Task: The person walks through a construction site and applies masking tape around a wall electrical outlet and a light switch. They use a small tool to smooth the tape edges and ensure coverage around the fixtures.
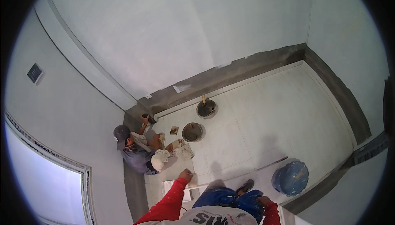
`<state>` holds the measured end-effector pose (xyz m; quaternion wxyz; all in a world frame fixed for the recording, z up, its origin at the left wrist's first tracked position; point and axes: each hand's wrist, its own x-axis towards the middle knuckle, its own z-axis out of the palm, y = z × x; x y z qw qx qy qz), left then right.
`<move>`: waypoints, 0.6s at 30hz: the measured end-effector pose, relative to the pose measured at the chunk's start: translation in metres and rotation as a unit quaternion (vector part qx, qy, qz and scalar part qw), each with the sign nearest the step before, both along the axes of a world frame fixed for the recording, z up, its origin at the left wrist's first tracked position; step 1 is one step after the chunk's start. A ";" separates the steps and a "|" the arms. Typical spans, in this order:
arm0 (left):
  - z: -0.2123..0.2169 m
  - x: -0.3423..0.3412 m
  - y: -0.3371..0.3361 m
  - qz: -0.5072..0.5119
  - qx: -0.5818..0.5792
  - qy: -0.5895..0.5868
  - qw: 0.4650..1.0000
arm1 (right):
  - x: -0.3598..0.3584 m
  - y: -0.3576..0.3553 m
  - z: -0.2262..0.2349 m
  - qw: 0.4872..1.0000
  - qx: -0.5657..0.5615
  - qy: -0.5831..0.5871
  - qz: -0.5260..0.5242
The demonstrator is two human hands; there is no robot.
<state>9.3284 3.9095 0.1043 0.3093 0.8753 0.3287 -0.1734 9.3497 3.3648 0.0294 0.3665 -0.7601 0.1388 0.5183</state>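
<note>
My left hand point(186, 176), at the end of a red sleeve, is held out in front of me with its fingers curled closed. Whatever it may hold is too small to make out. Below it lies a white flat panel or tray point(168, 186), and a long thin pole or straight edge point(257, 170) runs from near there toward the right. My right hand point(264, 201) is low beside my blue, paint-spotted trousers point(230, 197); its fingers are mostly hidden. A large blue bucket point(290, 178) stands to the right of it.
A person in a dark cap point(121, 134) crouches at the left wall, one hand on a dark object point(149, 119) at its base. Two buckets of grey mix point(193, 132) point(207, 108) stand on the tiles, the farther with a wooden handle point(203, 99). Grey bands point(247, 63) line the walls.
</note>
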 end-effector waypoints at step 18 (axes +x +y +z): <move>-0.024 0.510 0.011 -0.257 0.104 0.085 0.957 | 0.348 -0.070 0.050 0.977 -0.004 -0.051 -0.209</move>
